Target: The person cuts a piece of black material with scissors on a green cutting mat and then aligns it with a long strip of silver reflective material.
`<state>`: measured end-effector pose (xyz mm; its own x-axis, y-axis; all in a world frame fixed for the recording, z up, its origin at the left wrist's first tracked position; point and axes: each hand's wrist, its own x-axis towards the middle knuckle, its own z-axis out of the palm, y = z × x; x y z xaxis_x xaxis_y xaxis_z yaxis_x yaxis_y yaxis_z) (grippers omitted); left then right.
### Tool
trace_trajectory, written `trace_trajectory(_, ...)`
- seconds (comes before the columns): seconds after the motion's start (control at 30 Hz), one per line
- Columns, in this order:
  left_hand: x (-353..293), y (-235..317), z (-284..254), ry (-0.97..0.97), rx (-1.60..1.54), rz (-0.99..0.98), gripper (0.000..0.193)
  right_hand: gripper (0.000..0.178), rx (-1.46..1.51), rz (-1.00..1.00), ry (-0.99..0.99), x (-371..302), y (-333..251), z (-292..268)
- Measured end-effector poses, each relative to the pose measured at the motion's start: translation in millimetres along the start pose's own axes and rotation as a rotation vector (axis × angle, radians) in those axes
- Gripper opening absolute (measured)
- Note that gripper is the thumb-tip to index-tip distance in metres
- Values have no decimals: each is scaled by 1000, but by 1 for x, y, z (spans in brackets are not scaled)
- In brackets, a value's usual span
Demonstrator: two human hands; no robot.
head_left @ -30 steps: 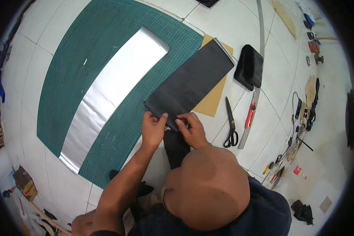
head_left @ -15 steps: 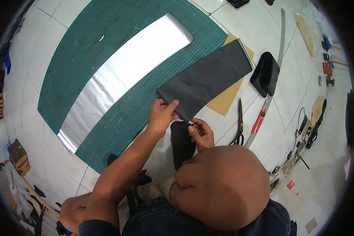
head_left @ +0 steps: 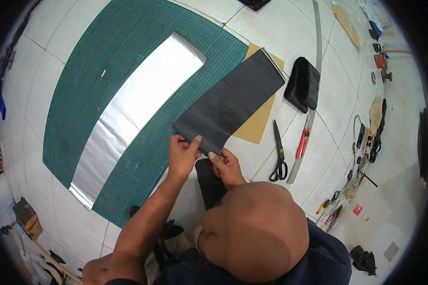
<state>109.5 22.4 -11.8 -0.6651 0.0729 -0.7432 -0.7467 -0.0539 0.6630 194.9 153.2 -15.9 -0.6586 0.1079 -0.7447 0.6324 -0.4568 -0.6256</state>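
A long dark grey sheet [head_left: 233, 97], folded or layered by the look of its edges, lies slantwise before me. My left hand [head_left: 183, 154] pinches its near left corner, thumb on top and fingers curled under the edge. At the near right corner, my right hand [head_left: 227, 166] grips the same edge between thumb and fingers. A black strip-like piece [head_left: 209, 183] lies below the right hand, partly covered by it and my knee. Left of the sheet, a long silver sheet [head_left: 133, 109] rests on a green cutting mat [head_left: 81, 109].
Tan card [head_left: 254, 128] shows beneath the dark sheet. Black scissors [head_left: 278, 152], a red utility knife [head_left: 303, 142], a steel ruler [head_left: 318, 42] and a black fuzzy-lined piece [head_left: 302, 85] lie to the right. Assorted tools line the far right; a brown box [head_left: 27, 218] stands at left.
The whole view has shifted, so most things appear further left. My right thumb now presses on top of the dark sheet's corner, where before the fingers were at its edge.
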Motion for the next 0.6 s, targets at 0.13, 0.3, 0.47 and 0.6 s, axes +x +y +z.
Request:
trace_trajectory(0.13, -11, 5, 3, 210, 483, 330, 64, 18, -137, -175, 116, -1, 6, 7)
trace_trajectory(0.3, -16, 46, 19, 117, 1030, 743, 61, 21, -483, -407, 77, -4, 2, 9)
trace_trajectory(0.47, -18, 70, 82, -255, 1403, 870, 59, 23, -873, -873, 163, 9, -8, -3)
trace_trajectory(0.6, 0, 66, 105, -174, 1581, 929, 52, 28, -847, -951, 156, 9, -25, 13)
